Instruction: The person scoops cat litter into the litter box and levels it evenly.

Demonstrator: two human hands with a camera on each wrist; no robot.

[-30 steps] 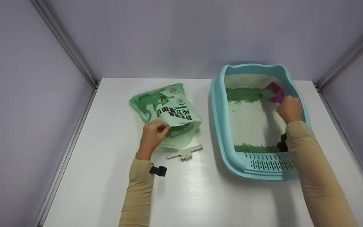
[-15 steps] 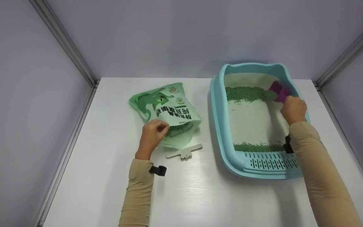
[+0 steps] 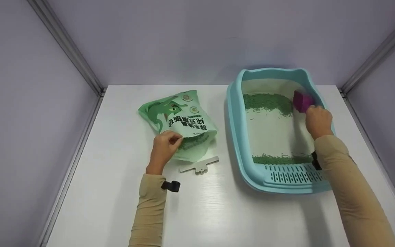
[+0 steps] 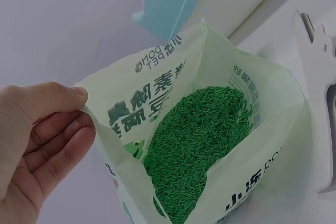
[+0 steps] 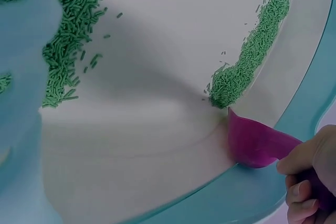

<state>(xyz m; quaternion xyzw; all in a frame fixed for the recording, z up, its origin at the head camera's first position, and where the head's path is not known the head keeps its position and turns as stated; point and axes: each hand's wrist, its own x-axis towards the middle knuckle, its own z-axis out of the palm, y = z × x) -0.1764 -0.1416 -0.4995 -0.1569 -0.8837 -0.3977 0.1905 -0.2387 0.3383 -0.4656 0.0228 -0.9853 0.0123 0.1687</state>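
Observation:
My left hand [image 3: 165, 145] pinches the rim of a green bag of cat litter [image 3: 187, 113] between thumb and forefinger. Through the bag's open mouth, green litter pellets [image 4: 199, 140] show in the left wrist view. My right hand [image 3: 318, 120] grips the handle of a purple scoop [image 3: 302, 102] inside the blue litter box [image 3: 235, 120], at its far right. In the right wrist view the scoop [image 5: 257, 140] is tilted beside the end of a strip of pellets [image 5: 247, 69]; its inside is hidden there.
A white clip [image 3: 200, 165] lies on the white table [image 3: 197, 209] in front of the bag. One pellet strip [image 3: 266, 102] spans the box's far end, another [image 3: 279, 160] the near end by the slotted ledge [image 3: 295, 175]. Grey walls enclose the table.
The scoop has moved slightly right and tipped, and its pellets have come out onto the right end of the far strip. My left hand keeps its hold on the bag.

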